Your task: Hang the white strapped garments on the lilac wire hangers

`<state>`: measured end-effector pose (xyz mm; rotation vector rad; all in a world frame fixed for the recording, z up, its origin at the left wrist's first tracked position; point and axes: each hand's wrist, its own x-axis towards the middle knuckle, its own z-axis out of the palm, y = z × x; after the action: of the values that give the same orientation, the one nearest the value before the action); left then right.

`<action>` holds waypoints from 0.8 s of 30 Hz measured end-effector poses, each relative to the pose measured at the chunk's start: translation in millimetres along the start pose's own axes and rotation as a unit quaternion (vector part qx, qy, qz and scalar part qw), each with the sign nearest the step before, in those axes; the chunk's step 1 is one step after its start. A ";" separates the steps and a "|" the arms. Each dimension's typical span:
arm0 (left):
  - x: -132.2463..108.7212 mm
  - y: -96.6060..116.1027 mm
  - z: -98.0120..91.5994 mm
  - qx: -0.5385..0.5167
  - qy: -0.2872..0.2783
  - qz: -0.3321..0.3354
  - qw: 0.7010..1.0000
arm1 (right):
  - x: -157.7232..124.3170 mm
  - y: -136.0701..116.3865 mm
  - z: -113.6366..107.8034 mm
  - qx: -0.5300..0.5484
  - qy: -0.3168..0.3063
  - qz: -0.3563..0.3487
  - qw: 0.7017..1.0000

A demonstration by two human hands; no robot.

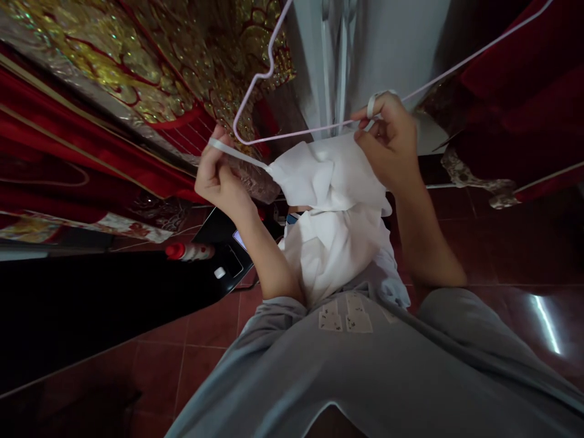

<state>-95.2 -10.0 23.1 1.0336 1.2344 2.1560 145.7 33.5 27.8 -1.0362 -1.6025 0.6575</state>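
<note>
A white cloth garment (333, 182) hangs gathered in front of my body, with a thin white strap (239, 154) running from its upper left corner. My left hand (219, 176) is closed on that strap and pulls it out to the left, below the hanger's corner. A pale pink wire clothes hanger (296, 132) is above the garment, its bottom bar crossing to my right hand (390, 137). The right fingers are closed around the bar by the garment's upper right side. A white strap loop (371, 106) goes over the right index finger.
Gold-sequined and red garments (196, 55) hang at the left, more red clothing (515, 91) at the right. A pale cabinet (387, 48) stands ahead. On the black table (114, 304) are a red-capped bottle (189, 251), a phone (230, 260) and a small white case (219, 273).
</note>
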 end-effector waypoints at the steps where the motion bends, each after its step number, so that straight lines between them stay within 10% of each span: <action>1: 2.7 0.9 -0.2 0.018 -0.011 0.010 1.000 | -0.6 -0.6 1.0 0.005 -0.001 0.000 1.000; 12: 47.2 27.8 33.7 0.097 -0.301 0.086 0.945 | 3.6 4.2 1.5 0.046 0.004 -0.037 0.998; 20: 64.9 8.9 51.2 0.022 -0.225 -0.111 0.968 | 3.0 8.1 0.8 0.046 -0.007 -0.030 0.998; 24: 41.3 -6.3 33.0 -0.029 -0.215 -0.087 0.972 | 2.3 11.5 3.6 0.057 -0.001 -0.044 0.997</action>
<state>-94.8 38.9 44.0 1.2342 1.0065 1.7082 145.5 41.2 18.3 -0.8767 -1.5849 0.6814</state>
